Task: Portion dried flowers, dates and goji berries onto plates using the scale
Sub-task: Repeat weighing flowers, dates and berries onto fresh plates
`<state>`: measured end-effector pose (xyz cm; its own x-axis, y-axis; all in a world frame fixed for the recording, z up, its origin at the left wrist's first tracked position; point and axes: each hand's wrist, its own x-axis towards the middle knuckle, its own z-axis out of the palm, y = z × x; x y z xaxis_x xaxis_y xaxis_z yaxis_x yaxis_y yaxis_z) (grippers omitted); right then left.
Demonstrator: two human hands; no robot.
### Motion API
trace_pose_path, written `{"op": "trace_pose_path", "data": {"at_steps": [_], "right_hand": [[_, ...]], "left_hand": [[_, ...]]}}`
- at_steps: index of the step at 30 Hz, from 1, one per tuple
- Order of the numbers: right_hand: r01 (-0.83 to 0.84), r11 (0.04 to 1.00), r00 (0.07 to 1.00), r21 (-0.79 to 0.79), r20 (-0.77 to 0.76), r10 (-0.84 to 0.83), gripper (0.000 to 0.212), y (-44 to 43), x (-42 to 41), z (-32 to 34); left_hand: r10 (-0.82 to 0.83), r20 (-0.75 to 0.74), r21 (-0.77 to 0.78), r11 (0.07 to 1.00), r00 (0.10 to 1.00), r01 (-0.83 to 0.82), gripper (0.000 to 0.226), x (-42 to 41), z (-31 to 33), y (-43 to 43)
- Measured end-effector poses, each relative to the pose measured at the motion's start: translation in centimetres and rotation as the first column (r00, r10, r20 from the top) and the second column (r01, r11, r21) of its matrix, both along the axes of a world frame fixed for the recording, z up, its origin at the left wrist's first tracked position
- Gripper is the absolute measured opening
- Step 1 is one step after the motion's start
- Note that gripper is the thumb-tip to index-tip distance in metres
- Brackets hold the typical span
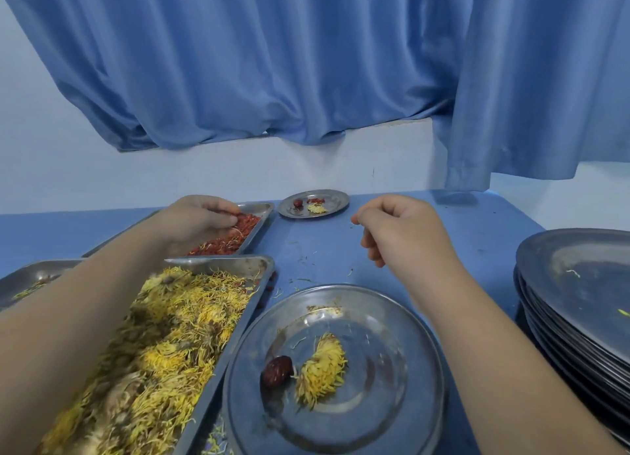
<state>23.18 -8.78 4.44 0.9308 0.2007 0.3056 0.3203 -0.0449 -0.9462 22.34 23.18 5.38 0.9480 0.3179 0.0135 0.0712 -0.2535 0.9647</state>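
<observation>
The left hand (201,221), at ten o'clock, curls its grip into the goji berries (235,236) in their tray (259,209). The right hand (399,229) has its grip curled tight above open counter (317,246); any contents cannot be told. At six o'clock the plate (422,352) holds one date (276,371) and one flower (320,369).

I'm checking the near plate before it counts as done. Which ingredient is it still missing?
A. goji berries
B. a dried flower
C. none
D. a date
A: the near plate holds a date and a dried flower but no goji berries; the left hand reaches into those in their tray.
</observation>
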Motion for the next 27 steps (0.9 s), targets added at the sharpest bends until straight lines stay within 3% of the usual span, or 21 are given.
{"op": "trace_pose_path", "data": {"at_steps": [4,9,13,17,22,27], "right_hand": [[-0.016,1.0,1.0,0.006,0.023,0.016,0.015,-0.1,-0.6,1.0],[-0.058,0.998,0.997,-0.015,0.046,0.058,0.015,0.4,-1.3,1.4],[-0.108,0.993,0.989,-0.051,0.098,0.112,0.015,0.7,-1.7,1.7],[-0.139,0.953,0.966,-0.268,0.175,0.19,0.017,0.5,-2.2,2.2],[-0.185,0.775,0.931,-0.604,0.144,0.334,0.017,-0.7,-3.5,3.2],[-0.015,0.727,0.926,-0.686,0.265,0.269,0.019,-1.7,-5.4,4.8]], "left_hand": [[-0.137,0.008,-0.089,0.987,0.991,0.137,0.02,-4.0,0.8,-5.1],[-0.312,-0.085,0.01,0.95,0.946,0.314,0.018,-7.6,-0.1,-9.8],[-0.361,-0.179,0.141,0.911,0.915,0.387,0.02,-8.5,-1.6,-11.7],[-0.28,-0.177,0.266,0.909,0.944,0.319,0.022,-8.7,-1.6,-12.3],[-0.261,-0.165,0.353,0.885,0.951,0.304,0.024,-9.5,-1.0,-13.0],[-0.257,-0.19,0.347,0.885,0.948,0.31,0.026,-10.6,-0.4,-13.6]]}}
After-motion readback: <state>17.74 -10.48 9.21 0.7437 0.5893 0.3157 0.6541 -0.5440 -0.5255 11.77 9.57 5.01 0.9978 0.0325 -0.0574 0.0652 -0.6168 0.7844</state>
